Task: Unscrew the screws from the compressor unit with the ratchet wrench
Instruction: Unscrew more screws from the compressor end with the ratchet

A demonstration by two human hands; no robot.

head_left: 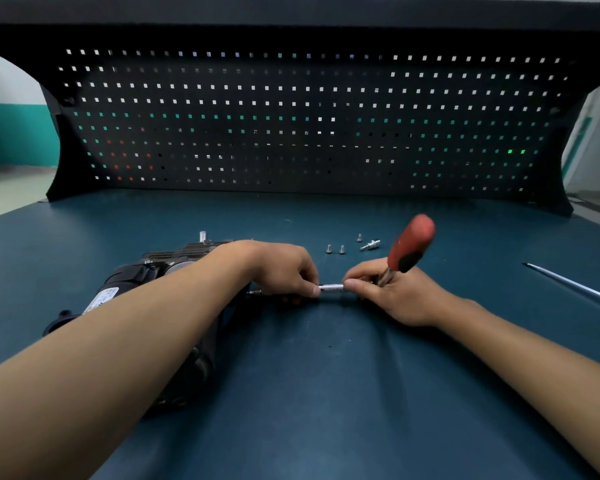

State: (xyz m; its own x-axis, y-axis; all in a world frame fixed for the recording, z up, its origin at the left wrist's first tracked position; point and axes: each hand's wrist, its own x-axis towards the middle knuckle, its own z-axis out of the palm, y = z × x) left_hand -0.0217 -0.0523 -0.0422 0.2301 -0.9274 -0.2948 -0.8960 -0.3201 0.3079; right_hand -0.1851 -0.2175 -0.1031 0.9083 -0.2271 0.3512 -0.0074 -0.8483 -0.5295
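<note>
The black compressor unit point(146, 271) lies on the left of the bench, largely hidden under my left forearm. A knurled silver extension bar point(331, 287) runs level from the unit's right side to the ratchet wrench, whose red and black handle point(411, 244) sticks up and back, blurred. My left hand point(284, 268) pinches the bar's left end. My right hand point(392, 292) grips the wrench head and pinches the bar's right end. Three loose screws point(336, 249) lie on the mat behind my hands.
A small silver socket bit point(371, 244) lies beside the screws. A long thin metal rod point(575, 284) lies at the right of the dark blue mat point(326, 393). A black pegboard point(309, 123) walls off the back of the bench.
</note>
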